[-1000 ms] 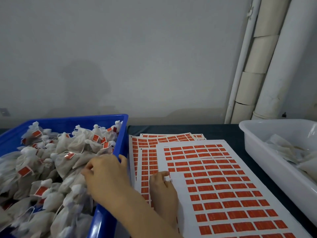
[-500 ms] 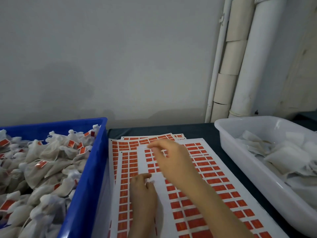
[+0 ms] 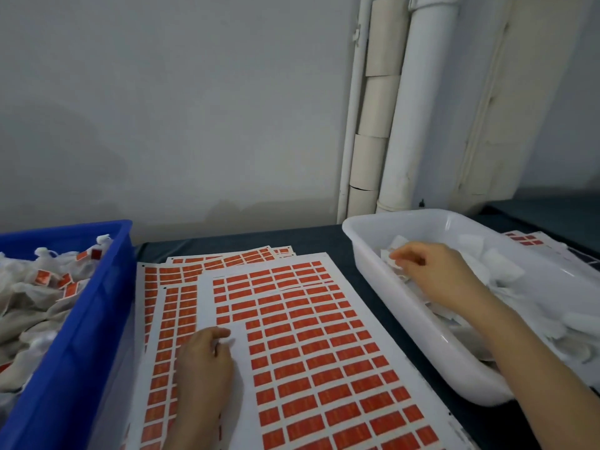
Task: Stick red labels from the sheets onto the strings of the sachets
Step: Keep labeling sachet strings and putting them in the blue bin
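Several sheets of red labels [image 3: 308, 336] lie overlapped on the dark table in front of me. My left hand [image 3: 204, 368] rests on them with curled fingers, thumb and forefinger pinching a small white bit at the corner of the top sheet. My right hand [image 3: 435, 274] reaches into the white tub [image 3: 389, 306] on the right, where its fingers curl round a white sachet [image 3: 394, 254] among several unlabelled ones. On the left, the blue crate [image 3: 97, 319] holds a heap of sachets with red labels [image 3: 42, 280].
Another label sheet [image 3: 526, 240] lies behind the white tub. White pipes [image 3: 418, 108] run up the wall at the back right. A strip of dark table [image 3: 373, 306] shows between the sheets and the tub.
My right hand left the blue crate, crossed over the sheets and now grips a sachet in the white tub. The view has swung right. My left hand stayed on the sheets.
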The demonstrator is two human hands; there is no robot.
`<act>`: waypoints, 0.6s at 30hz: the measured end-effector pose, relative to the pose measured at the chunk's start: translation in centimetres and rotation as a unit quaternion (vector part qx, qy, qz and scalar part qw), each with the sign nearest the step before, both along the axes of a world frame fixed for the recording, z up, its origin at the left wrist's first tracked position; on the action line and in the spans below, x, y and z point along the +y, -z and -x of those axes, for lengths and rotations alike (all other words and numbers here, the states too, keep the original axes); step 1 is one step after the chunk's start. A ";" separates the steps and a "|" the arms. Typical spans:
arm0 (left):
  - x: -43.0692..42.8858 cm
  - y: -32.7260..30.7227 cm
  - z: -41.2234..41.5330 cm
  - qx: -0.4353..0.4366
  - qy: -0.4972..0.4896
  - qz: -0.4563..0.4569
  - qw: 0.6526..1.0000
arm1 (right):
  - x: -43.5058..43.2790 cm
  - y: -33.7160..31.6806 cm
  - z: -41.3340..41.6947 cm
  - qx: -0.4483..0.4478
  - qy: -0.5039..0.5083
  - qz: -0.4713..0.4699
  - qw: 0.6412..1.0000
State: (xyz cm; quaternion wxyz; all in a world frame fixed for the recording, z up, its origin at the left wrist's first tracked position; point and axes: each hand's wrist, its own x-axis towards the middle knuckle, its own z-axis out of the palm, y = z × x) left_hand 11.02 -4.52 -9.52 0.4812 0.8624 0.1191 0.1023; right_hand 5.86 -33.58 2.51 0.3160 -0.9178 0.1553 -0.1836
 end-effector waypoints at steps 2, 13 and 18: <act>0.0 -0.2 0.2 0.004 0.003 -0.008 1.000 | -1.3 0.6 -1.0 0.095 -0.006 0.025 0.995; -0.3 -0.4 0.5 -0.011 0.021 -0.062 0.998 | -1.9 3.3 -4.9 0.251 0.033 -0.051 0.966; -0.4 -0.2 0.3 -0.019 0.017 -0.070 0.997 | -2.5 4.3 -5.2 0.236 0.082 -0.124 0.960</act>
